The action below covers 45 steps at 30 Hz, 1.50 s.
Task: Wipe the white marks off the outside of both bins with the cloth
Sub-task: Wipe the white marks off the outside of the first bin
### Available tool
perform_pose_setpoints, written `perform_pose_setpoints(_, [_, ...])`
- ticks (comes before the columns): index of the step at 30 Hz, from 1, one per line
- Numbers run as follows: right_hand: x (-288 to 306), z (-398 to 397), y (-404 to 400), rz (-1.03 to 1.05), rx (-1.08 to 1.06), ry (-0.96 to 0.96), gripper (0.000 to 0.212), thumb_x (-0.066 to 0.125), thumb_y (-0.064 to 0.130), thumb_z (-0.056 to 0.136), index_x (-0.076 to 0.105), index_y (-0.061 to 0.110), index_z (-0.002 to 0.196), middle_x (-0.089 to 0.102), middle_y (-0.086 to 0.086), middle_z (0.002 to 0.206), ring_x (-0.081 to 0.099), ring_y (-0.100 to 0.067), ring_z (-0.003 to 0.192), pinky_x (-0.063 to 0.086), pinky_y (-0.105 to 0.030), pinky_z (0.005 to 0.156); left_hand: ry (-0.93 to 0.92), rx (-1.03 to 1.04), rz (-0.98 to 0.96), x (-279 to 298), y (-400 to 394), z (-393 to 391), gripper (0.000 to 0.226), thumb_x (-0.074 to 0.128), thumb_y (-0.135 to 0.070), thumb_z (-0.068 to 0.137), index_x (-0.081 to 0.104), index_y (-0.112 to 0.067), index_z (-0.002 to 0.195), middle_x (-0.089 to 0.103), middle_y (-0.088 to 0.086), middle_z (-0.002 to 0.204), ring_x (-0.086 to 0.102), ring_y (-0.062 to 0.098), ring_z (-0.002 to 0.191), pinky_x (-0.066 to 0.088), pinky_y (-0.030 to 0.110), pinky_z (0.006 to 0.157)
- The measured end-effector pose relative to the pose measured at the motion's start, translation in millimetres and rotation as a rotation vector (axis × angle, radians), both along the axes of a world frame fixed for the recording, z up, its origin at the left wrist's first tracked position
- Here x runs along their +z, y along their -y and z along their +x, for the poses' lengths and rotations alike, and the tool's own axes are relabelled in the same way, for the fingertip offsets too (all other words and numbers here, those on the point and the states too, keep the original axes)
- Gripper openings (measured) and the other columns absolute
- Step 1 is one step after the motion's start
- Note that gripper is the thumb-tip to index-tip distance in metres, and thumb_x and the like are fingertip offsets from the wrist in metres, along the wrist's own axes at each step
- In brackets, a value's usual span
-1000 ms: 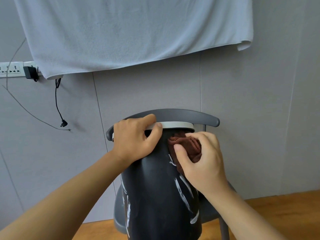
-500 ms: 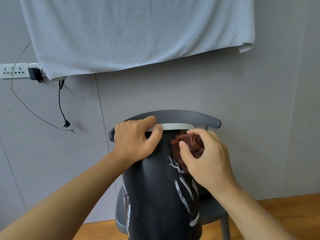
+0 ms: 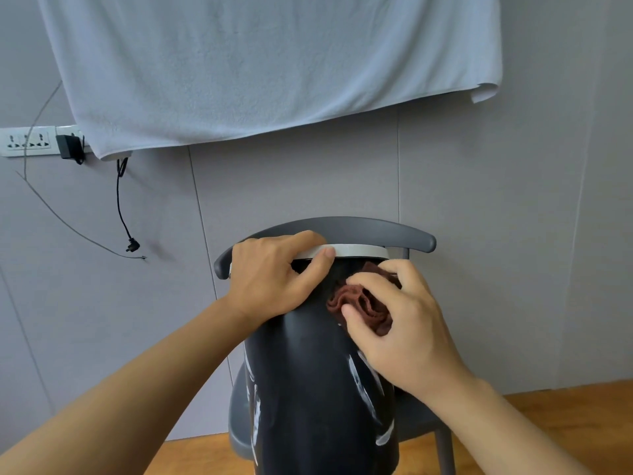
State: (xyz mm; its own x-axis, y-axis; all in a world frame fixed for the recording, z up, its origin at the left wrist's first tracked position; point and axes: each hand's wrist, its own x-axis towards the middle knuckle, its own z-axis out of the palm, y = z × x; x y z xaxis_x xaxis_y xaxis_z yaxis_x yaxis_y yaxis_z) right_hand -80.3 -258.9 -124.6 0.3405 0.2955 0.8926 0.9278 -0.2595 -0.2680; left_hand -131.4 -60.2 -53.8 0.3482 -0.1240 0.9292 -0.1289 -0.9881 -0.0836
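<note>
Even, diffuse light, medium-bright, cool grey cast; no hard source visible. Shadows soft: faint one under the hanging towel [image 3: 267, 66] edge, small smudge on the wall [image 3: 479, 269] beside the dangling cable [image 3: 120, 207]. Dark bin [image 3: 308, 389] body shows a dull sheen, no blown glare; its white marks [image 3: 363, 389] read clearly. Focus sharp across the centre. Wide-angle bowing: wall seams curve near the left and right edges, forearms stretch at the bottom corners.
</note>
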Motion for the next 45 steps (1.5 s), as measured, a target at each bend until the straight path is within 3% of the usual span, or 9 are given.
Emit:
perform_pose_setpoints(5, [13.9,5.3,-0.3,0.081,-0.050,-0.010,0.026,0.080,0.021,0.087,0.076,0.020,0.113,0.058,0.001,0.108,0.061,-0.020,0.096,0.061,-0.037,0.075,0.020,0.021,-0.006,-0.7,4.6,3.1,0.034,0.049,-0.055,0.095,0.071,-0.033,0.083,0.062,-0.013,0.059,0.054,0.008,0.053,0.030,0.024,0.045])
perform_pose_setpoints(9, [1.2,-5.4,6.3,-0.225,0.053,0.077,0.029,0.073,0.037,0.082,0.072,0.031,0.110,0.053,0.011,0.109,0.055,-0.010,0.095,0.059,-0.030,0.070,-0.005,0.013,-0.002,2.0,1.6,5.0,0.034,0.049,-0.056,0.096,0.072,-0.034,0.087,0.058,-0.014,0.056,0.047,0.006,0.050,0.028,0.021,0.045])
perform_pose_setpoints(15, [18.0,1.2,0.0,-0.009,-0.034,0.043,0.029,0.084,0.013,0.081,0.079,0.019,0.109,0.061,0.000,0.107,0.061,-0.021,0.097,0.059,-0.036,0.076,0.016,0.024,-0.012,1.3,3.0,8.2,0.035,0.048,-0.057,0.095,0.071,-0.034,0.084,0.057,-0.014,0.054,0.045,0.007,0.048,0.026,0.020,0.044])
perform_pose_setpoints(19, [3.6,-0.5,12.4,-0.278,0.094,0.003,0.020,0.072,0.036,0.083,0.075,0.035,0.103,0.052,0.019,0.101,0.057,-0.007,0.090,0.054,-0.022,0.068,0.010,0.054,-0.048,2.5,0.2,9.0,0.036,0.047,-0.058,0.094,0.072,-0.034,0.084,0.053,-0.013,0.051,0.041,0.007,0.048,0.030,0.022,0.045])
perform_pose_setpoints(22, [8.3,3.4,10.6,-0.126,0.073,-0.006,0.022,0.065,0.042,0.085,0.076,0.033,0.102,0.053,0.018,0.099,0.059,-0.007,0.086,0.054,-0.022,0.068,-0.003,0.067,-0.056,1.3,1.2,8.6,0.038,0.046,-0.061,0.093,0.071,-0.033,0.083,0.049,-0.013,0.050,0.041,0.008,0.047,0.031,0.023,0.045])
perform_pose_setpoints(26, [11.9,11.2,1.7,0.074,-0.063,-0.004,0.025,0.077,0.038,0.090,0.077,0.021,0.108,0.056,0.005,0.103,0.060,-0.017,0.090,0.059,-0.038,0.071,-0.022,0.067,-0.036,1.6,5.5,8.6,0.039,0.047,-0.062,0.093,0.070,-0.033,0.082,0.054,-0.011,0.051,0.046,0.009,0.048,0.038,0.027,0.045])
perform_pose_setpoints(30, [-4.6,0.4,1.2,0.013,-0.048,0.079,0.051,0.048,0.065,0.101,0.074,0.022,0.105,0.053,0.006,0.101,0.056,-0.013,0.086,0.056,-0.029,0.061,-0.050,0.068,-0.032,3.7,5.9,8.9,0.040,0.046,-0.063,0.094,0.071,-0.033,0.085,0.055,-0.011,0.052,0.047,0.007,0.049,0.041,0.030,0.046])
perform_pose_setpoints(35, [-6.6,0.1,0.5,0.032,-0.064,0.035,0.033,0.055,0.041,0.097,0.074,0.017,0.109,0.059,0.001,0.104,0.060,-0.018,0.093,0.060,-0.033,0.067,-0.024,0.063,-0.044,2.5,5.0,9.9,0.038,0.047,-0.062,0.094,0.071,-0.033,0.084,0.052,-0.011,0.051,0.046,0.008,0.047,0.037,0.028,0.044])
perform_pose_setpoints(45, [-13.1,-3.0,11.2,-0.184,-0.024,-0.017,0.025,0.075,0.032,0.091,0.071,0.026,0.115,0.060,0.007,0.114,0.059,-0.014,0.103,0.063,-0.034,0.082,-0.011,0.060,-0.083,2.1,-3.6,10.2,0.040,0.045,-0.064,0.092,0.071,-0.034,0.082,0.053,-0.011,0.050,0.046,0.009,0.047,0.039,0.028,0.046])
